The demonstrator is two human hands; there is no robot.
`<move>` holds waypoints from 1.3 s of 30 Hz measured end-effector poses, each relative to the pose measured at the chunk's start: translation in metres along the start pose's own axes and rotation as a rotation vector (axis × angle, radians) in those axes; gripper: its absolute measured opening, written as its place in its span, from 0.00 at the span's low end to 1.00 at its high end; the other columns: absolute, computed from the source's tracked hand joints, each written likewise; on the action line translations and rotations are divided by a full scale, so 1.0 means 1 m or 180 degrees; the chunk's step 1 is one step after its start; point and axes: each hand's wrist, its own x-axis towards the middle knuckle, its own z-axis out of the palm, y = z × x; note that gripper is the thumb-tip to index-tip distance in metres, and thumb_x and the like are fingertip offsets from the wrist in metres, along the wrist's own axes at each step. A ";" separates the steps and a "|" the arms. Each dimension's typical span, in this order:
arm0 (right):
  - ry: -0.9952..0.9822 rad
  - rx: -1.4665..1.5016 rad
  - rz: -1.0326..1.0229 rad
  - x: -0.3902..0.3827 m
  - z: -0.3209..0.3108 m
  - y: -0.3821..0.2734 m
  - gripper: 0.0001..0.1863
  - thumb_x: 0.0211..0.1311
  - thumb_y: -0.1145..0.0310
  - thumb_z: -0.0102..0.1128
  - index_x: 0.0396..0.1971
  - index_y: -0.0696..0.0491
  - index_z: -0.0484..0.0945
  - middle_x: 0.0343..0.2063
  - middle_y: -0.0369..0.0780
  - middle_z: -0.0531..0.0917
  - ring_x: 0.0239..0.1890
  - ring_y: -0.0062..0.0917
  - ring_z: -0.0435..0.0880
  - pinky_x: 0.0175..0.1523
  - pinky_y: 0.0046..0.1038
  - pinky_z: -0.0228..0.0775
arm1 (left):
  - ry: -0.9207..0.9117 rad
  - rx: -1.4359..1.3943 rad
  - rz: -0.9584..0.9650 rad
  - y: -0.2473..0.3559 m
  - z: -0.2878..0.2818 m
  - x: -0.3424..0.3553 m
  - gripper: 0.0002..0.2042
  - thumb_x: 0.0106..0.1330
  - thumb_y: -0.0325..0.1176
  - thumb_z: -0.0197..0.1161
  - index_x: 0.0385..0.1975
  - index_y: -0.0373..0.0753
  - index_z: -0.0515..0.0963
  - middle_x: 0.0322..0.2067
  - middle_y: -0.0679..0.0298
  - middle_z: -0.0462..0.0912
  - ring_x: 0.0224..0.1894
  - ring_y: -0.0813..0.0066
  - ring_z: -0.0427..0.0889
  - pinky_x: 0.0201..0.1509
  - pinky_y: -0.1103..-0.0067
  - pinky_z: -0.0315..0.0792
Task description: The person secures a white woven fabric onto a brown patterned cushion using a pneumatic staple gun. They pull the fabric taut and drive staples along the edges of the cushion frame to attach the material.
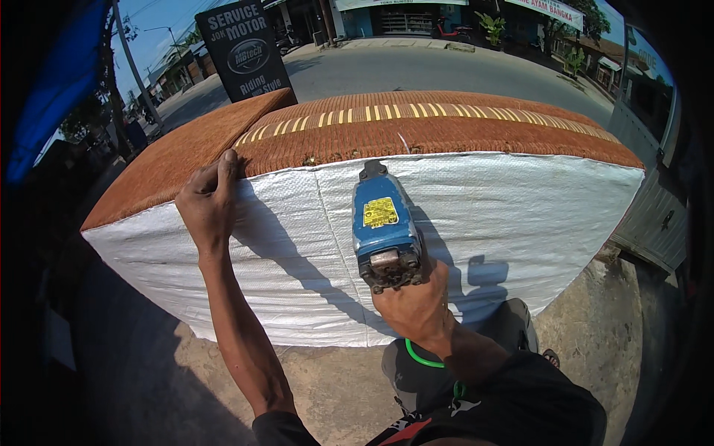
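A large cushion stands on edge in front of me, its brown ribbed fabric [416, 134] with a yellow stripe wrapped over the top and white woven sheeting [520, 215] covering the near face. My left hand [208, 201] presses the brown fabric down at the seam near the upper left. My right hand [416, 297] grips a blue pneumatic staple gun [383, 223], nose touching the seam where brown meets white. A green air hose [420, 358] runs from below the gun.
Bare concrete ground [342, 386] lies under the cushion. A black signboard [245, 48] stands behind at the upper left, beyond it a paved road [446, 70] and shopfronts. A grey corrugated metal panel [654, 215] stands at the right.
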 end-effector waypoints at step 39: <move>0.0195 -0.0448 0.3188 -0.310 -0.362 0.173 0.17 0.63 0.67 0.64 0.45 0.62 0.77 0.24 0.38 0.79 0.18 0.23 0.78 0.21 0.28 0.68 | -0.2202 0.1366 0.0806 0.225 0.253 -0.016 0.30 0.71 0.62 0.53 0.46 0.39 0.87 0.44 0.41 0.86 0.49 0.43 0.85 0.58 0.59 0.77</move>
